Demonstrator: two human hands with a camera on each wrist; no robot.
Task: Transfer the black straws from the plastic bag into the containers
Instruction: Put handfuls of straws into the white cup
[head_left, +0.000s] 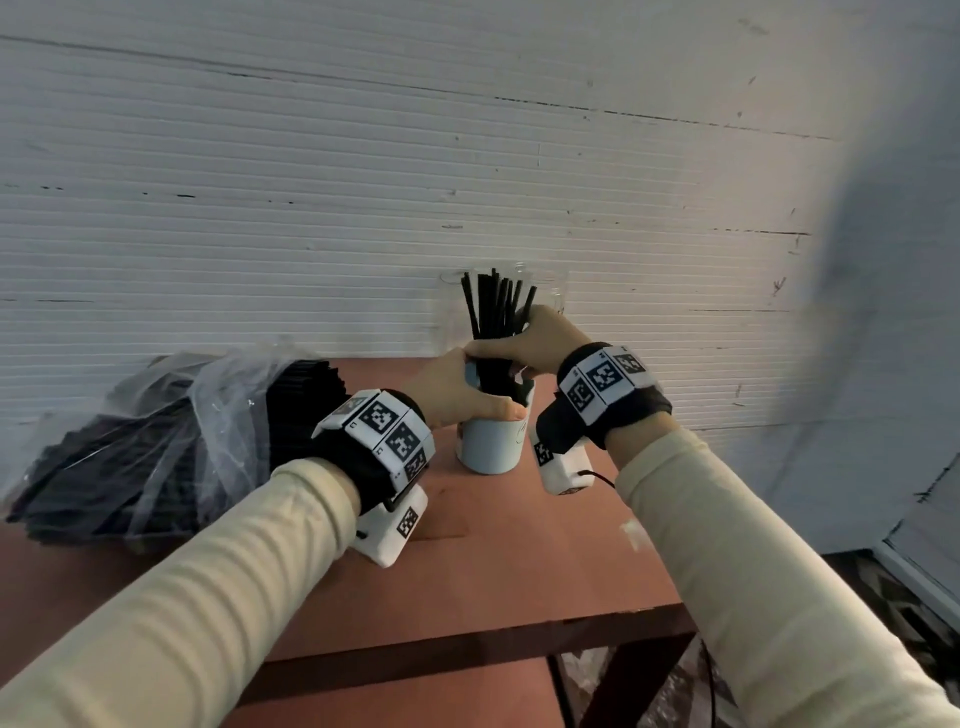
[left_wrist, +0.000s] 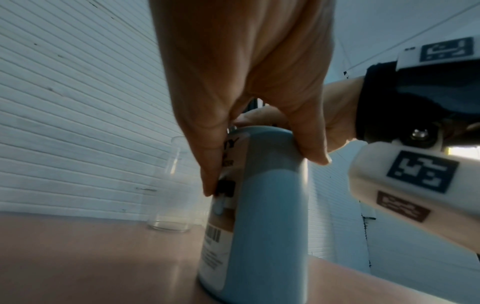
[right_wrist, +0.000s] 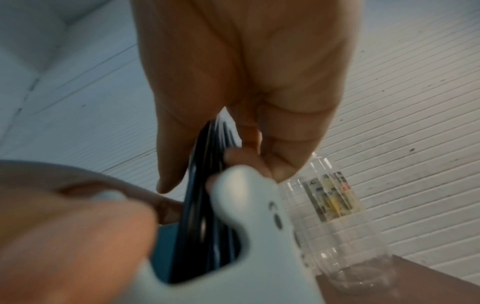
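A light blue cup (head_left: 491, 441) stands on the reddish table (head_left: 493, 551) with a bunch of black straws (head_left: 496, 306) sticking up out of it. My left hand (head_left: 462, 387) grips the cup's top rim; in the left wrist view its fingers (left_wrist: 207, 164) and thumb curl over the blue cup (left_wrist: 265, 216). My right hand (head_left: 524, 338) holds the bunch of straws just above the rim; in the right wrist view its fingers wrap the black straws (right_wrist: 207, 185) entering the cup (right_wrist: 246, 226). A clear plastic bag (head_left: 145, 436) with many black straws lies at the left.
Clear empty containers stand behind the cup near the white ribbed wall: a glass (left_wrist: 168, 185) and a clear labelled bottle (right_wrist: 332, 216). The table's front edge (head_left: 467, 644) and right edge are close, with a drop to the floor at the right.
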